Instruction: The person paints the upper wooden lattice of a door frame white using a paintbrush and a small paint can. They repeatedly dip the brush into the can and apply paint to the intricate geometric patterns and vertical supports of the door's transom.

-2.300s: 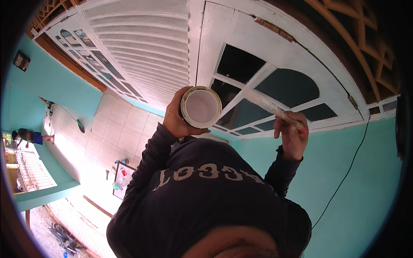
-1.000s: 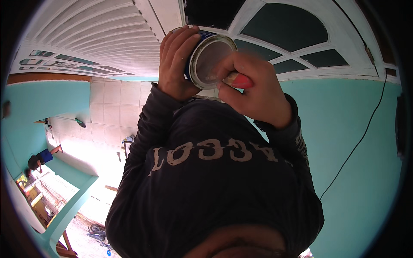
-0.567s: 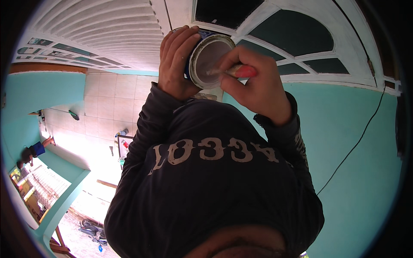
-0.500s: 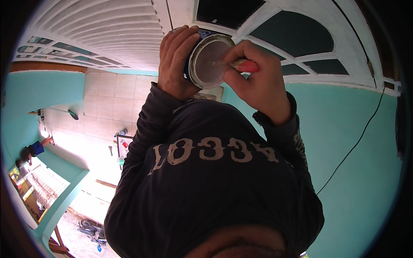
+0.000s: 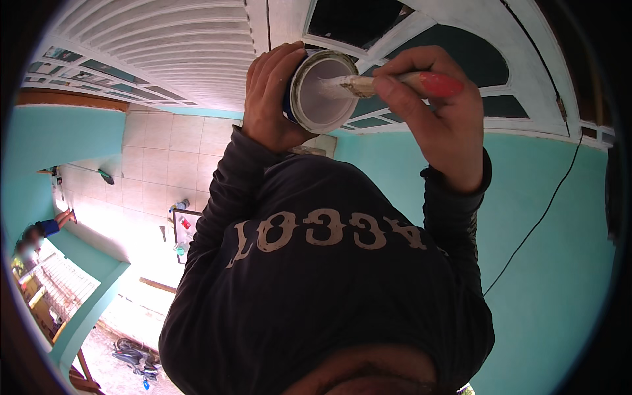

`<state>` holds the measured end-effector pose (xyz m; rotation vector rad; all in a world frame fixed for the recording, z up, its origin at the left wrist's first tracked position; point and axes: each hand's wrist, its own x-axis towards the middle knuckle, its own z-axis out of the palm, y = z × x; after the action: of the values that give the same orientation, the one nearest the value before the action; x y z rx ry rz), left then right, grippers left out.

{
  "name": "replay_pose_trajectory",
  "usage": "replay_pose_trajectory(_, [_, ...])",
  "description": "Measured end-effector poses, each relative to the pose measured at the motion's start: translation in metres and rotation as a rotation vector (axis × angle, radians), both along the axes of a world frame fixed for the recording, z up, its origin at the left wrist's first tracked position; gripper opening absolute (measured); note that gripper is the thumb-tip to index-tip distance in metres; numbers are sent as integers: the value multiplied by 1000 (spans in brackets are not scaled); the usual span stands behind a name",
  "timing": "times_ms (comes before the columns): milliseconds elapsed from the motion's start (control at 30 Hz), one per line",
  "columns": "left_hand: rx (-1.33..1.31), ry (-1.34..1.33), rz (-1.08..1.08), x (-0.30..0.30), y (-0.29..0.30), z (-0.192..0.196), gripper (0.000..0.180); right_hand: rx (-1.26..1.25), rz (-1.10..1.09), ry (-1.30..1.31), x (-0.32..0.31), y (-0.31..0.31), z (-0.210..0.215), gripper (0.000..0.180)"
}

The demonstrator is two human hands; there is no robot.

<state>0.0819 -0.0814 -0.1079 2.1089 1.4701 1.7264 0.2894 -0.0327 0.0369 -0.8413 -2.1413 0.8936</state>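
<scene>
Fingers (image 5: 284, 64) of the left hand (image 5: 270, 102) curl around the side of an open can (image 5: 294, 100); the right hand (image 5: 447, 115), raised just beside it, pinches a red-ended brush (image 5: 364, 87) by its handle, bristles (image 5: 336, 87) at the can's mouth.

The left hand (image 5: 273, 99) is wrapped round a can (image 5: 295, 99), blue outside, its mouth tipped toward the wearer's head. The right hand (image 5: 451, 118) pinches a brush (image 5: 363, 86) by its pale, red-ended handle; the whitened bristles reach over the rim into the can, though from here I can't tell if they touch the paint. Beyond the 2 hands I see a white door (image 5: 521, 59) with dark panes, beside slatted white boards (image 5: 158, 39). A cable (image 5: 541, 218) runs down the turquoise wall (image 5: 559, 263). Off to the left is a 2nd person (image 5: 47, 228) in blue shorts, and a motorbike (image 5: 135, 355).
</scene>
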Motion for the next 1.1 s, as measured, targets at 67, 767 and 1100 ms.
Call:
replay_pose_trajectory(67, [-31,12,7,1,-1,1,97,16,-32,16,-1,-3,6,13])
replay_pose_trajectory(767, [-135,88,103,21,1,4,97,102,-166,-49,12,10,-15,10])
replay_pose_trajectory(1100, [-146,51,47,23,10,4,105,20,-52,16,12,8,-5,13])
